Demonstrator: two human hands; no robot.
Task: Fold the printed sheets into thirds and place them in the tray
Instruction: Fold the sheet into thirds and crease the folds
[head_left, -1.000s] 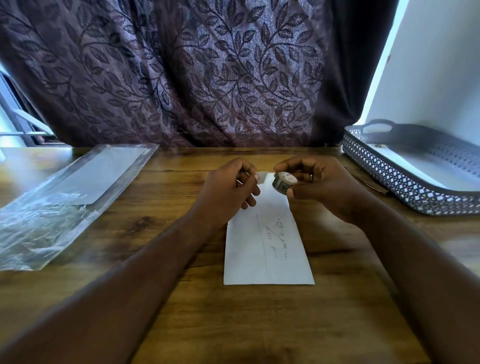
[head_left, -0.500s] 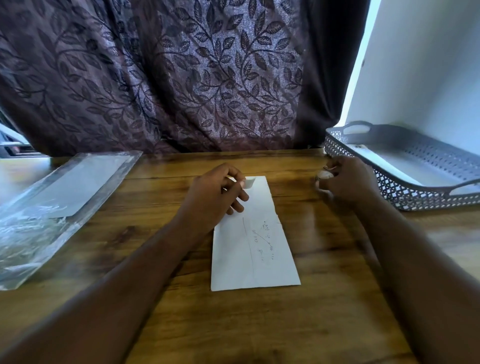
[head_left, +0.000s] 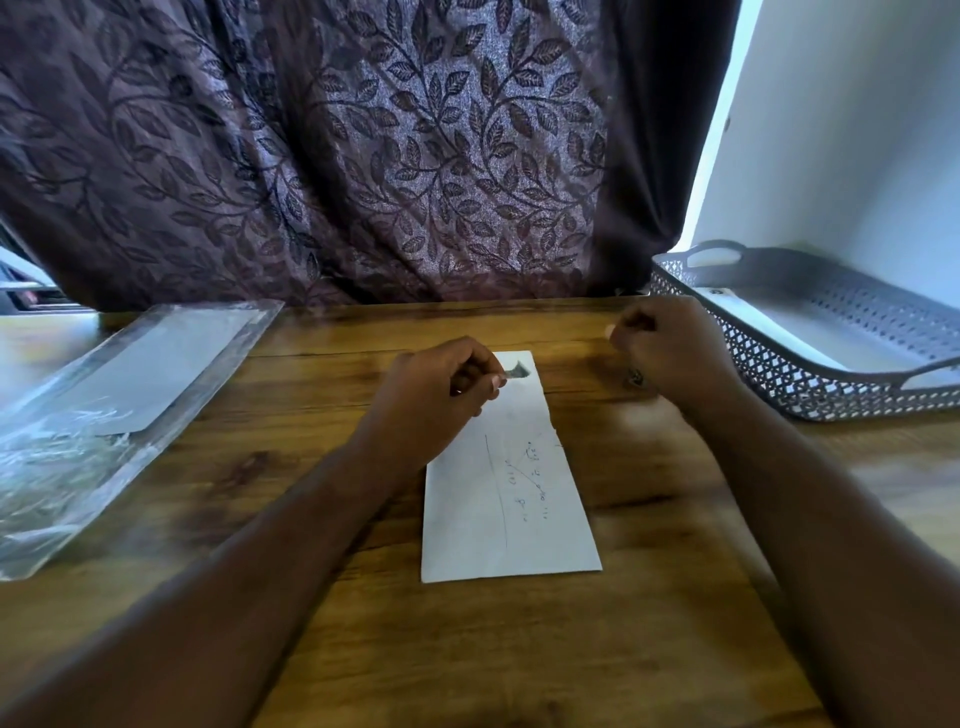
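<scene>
Two hands work over the table (head_left: 519, 649), which fills the lower frame under a leaf-patterned curtain (head_left: 363, 145). At right, against the wall, we see the grey lattice tray (head_left: 779, 364) with a white sheet lying inside it. At left lies a clear plastic sleeve (head_left: 119, 395) holding pale paper. In the centre the folded sheet (head_left: 498, 499) lies flat, long edge running away from us; it carries a ruled line and a few lines of small handwriting that we cannot read. Our left hand (head_left: 436, 405) sits at the sheet's far end, fingertips pinching a small piece of tape (head_left: 517, 370). Our right hand (head_left: 670, 353) is clenched into a fist just left of the tray; what it grips is hidden. Half a second ago the right hand sat closer to the tray's corner; it has since edged slightly back toward the sheet, while the left has kept its pinch.
</scene>
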